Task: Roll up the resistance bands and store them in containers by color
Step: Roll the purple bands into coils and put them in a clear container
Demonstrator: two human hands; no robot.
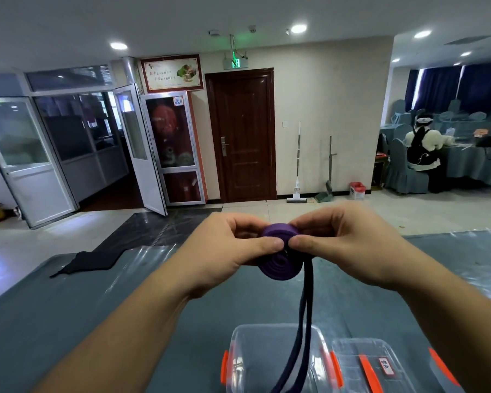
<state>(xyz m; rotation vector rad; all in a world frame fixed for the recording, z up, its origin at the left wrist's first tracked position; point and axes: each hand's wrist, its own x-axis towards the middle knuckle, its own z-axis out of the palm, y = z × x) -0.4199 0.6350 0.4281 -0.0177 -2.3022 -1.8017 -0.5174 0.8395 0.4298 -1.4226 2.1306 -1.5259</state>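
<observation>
1. My left hand and right hand meet above the table, raised in front of me, thumbs nearly touching at the middle.
2. Between them: a purple resistance band, mostly wound into a flat coil. The spiral face tilts toward me, the outer wrap showing at 12 o'clock of the coil.
3. Left grip: thumb pressed on the coil's upper face, fingers curled behind its 9 o'clock side. Tight pinch on the coil.
4. Right grip: thumb on the coil at about 2 o'clock, fingers curled over the top edge. Also pinching the band.
5. The loose tail of the band hangs from the coil's 4 o'clock edge, two strands side by side, running straight down toward 6 o'clock.
6. The tail drops into or across a clear container with orange latches, at 6 o'clock from my hands; which of the two I cannot tell.
7. Just beside it, toward 3 o'clock, a second clear container with orange latches and a small label on it.
8. A black cloth lies on the table's far edge, at 9 o'clock from my left hand, well apart.
9. Table covered in grey-blue cloth under a clear plastic sheet.
</observation>
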